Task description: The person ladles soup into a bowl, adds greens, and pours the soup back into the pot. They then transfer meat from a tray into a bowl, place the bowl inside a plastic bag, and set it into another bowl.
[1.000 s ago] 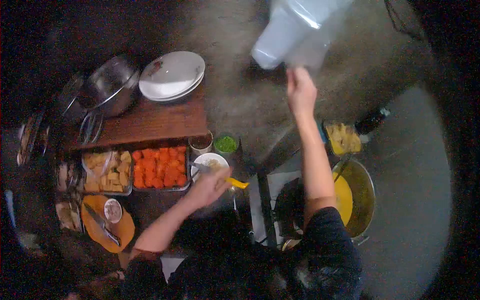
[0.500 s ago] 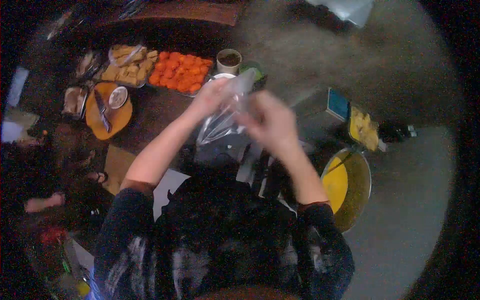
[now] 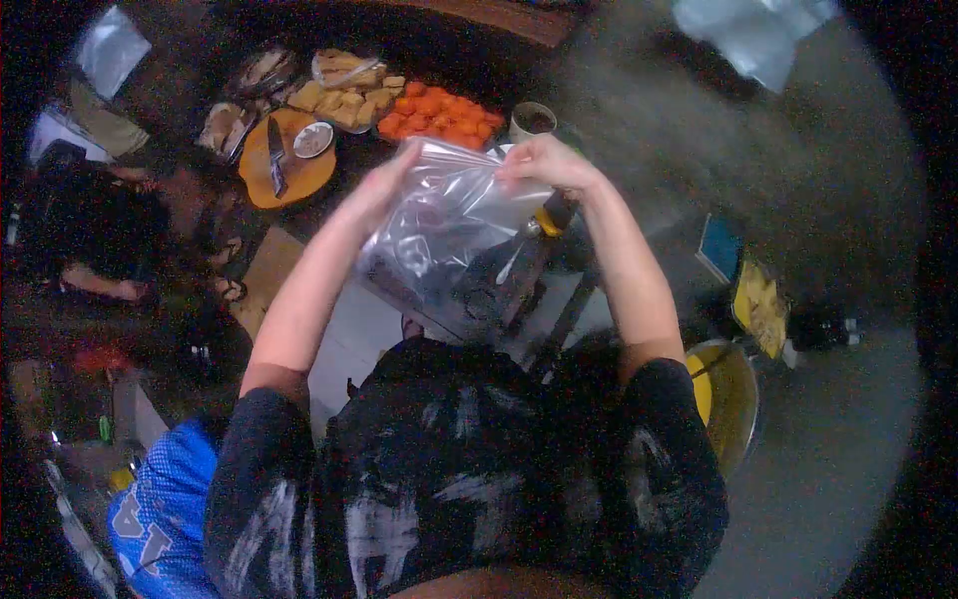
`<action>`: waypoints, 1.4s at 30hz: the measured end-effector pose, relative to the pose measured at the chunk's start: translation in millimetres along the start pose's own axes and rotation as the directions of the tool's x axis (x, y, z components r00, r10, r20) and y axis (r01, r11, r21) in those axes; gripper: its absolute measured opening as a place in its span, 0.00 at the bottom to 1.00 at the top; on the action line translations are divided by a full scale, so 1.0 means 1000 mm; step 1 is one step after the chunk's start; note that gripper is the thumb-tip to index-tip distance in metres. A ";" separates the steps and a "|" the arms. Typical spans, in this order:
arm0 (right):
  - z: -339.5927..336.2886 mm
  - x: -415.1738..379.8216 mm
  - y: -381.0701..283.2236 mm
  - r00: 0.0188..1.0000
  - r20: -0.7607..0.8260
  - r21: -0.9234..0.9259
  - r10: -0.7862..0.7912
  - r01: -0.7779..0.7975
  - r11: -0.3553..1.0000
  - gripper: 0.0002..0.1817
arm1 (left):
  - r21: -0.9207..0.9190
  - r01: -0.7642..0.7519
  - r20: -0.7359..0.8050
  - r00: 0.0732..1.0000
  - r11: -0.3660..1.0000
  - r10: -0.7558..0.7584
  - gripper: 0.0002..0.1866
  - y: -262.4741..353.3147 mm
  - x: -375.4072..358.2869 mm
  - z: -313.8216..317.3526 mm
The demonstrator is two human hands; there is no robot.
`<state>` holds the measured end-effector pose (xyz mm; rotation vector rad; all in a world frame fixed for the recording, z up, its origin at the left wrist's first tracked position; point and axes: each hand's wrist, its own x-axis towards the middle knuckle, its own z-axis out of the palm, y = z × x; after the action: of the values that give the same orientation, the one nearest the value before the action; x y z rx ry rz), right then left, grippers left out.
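Observation:
A clear plastic bag (image 3: 439,235) hangs spread between my two hands in front of my chest. My left hand (image 3: 387,182) is closed on its upper left edge, partly blurred. At the upper right edge, the fingers of my right hand (image 3: 539,165) pinch the plastic. Just beyond the bag lie a tray of orange pieces (image 3: 439,115) and a tray of pale yellow-brown blocks (image 3: 349,100). A cup with dark contents (image 3: 533,121) stands behind my right hand.
An orange board (image 3: 299,180) holds a knife (image 3: 275,160) and a small white bowl (image 3: 313,140). At right are a large metal pot (image 3: 736,419) with yellow contents and a yellow tray (image 3: 743,299) of food. Another person's arm (image 3: 105,285) shows at left.
My hands have moved apart, and the bag, bunched up before, is now stretched wide between them. The view has shifted, so the trays and board appear farther right and higher.

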<state>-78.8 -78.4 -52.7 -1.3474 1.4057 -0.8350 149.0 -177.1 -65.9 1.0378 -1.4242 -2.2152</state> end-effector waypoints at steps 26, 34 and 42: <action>0.076 0.019 0.023 0.778 -0.507 0.024 0.370 -0.416 0.909 0.11 | 0.331 -0.324 0.554 0.827 0.886 0.096 0.12 -0.042 0.107 -0.016; 0.096 0.011 0.032 0.686 -0.644 -0.039 0.339 -0.472 0.881 0.10 | 0.399 -0.261 0.639 0.767 0.879 -0.063 0.16 -0.043 0.115 -0.009; 0.122 -0.018 -0.007 0.821 -0.491 0.480 0.293 -0.026 0.877 0.10 | 0.119 -0.429 0.837 0.529 0.896 0.143 0.35 -0.068 0.143 0.005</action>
<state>37.1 -44.2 -77.4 -0.6213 1.5945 -1.4110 55.4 -228.2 -183.0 -0.3161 -2.1656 -2.3144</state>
